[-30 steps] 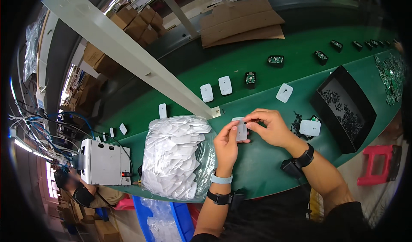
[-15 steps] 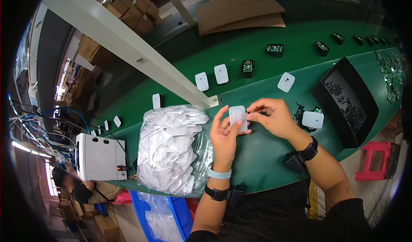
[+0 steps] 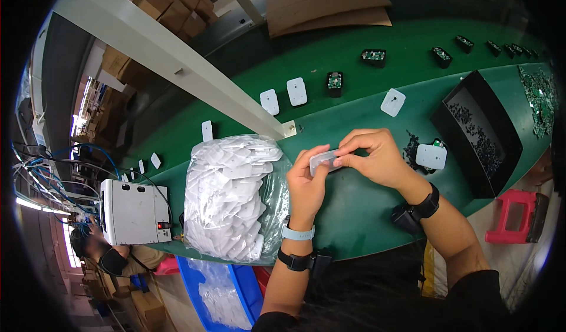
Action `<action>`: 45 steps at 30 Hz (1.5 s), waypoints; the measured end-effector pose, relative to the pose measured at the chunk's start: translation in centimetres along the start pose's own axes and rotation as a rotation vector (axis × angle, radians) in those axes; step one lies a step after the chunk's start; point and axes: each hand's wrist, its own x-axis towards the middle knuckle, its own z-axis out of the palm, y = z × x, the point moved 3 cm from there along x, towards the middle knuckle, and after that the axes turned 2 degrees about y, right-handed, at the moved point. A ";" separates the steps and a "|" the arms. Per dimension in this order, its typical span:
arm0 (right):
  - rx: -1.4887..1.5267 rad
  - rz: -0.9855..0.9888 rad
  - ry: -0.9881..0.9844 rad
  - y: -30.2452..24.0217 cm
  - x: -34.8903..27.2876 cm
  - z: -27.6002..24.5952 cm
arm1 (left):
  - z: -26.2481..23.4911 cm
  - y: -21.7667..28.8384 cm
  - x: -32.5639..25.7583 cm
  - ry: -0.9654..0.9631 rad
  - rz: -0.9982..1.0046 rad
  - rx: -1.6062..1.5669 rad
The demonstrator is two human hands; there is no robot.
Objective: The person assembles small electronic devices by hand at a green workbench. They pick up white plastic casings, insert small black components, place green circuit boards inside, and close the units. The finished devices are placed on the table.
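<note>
My left hand (image 3: 306, 179) grips a white rounded plastic cover (image 3: 321, 160) between thumb and fingers, tilted so it shows nearly edge-on. At the cover's right end, the thumb and forefinger of my right hand (image 3: 368, 155) are pinched together; whatever lies between them is hidden. Left of my hands, a clear plastic bag (image 3: 227, 196) holds a big pile of similar white covers. To the right, a white cover (image 3: 431, 156) rests over a green circuit board, beside loose small black parts (image 3: 411, 149). Another white cover (image 3: 392, 102) with a dark spot lies beyond my right hand.
A black box (image 3: 492, 137) with small black parts stands right, near a heap of green boards (image 3: 537, 99). Black housings with circuit boards (image 3: 334, 83) and white covers (image 3: 296, 91) line the far green strip. A metal post (image 3: 194, 73) slants across; a white machine (image 3: 132, 212) stands left.
The white cover has been tipped from facing up to almost edge-on. My right fingers have come in against its right end. The view has shifted slightly.
</note>
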 end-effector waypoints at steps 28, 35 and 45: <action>-0.026 0.023 -0.086 0.1 0.2 -0.5 | 0.8 1.7 -1.1 -0.028 0.336 0.404; -0.092 -0.071 -0.116 -0.6 0.3 -0.7 | 0.4 1.6 -1.1 -0.065 0.266 0.256; -0.416 0.011 -0.011 1.0 1.0 -3.0 | -1.3 1.5 0.0 0.351 0.057 -0.162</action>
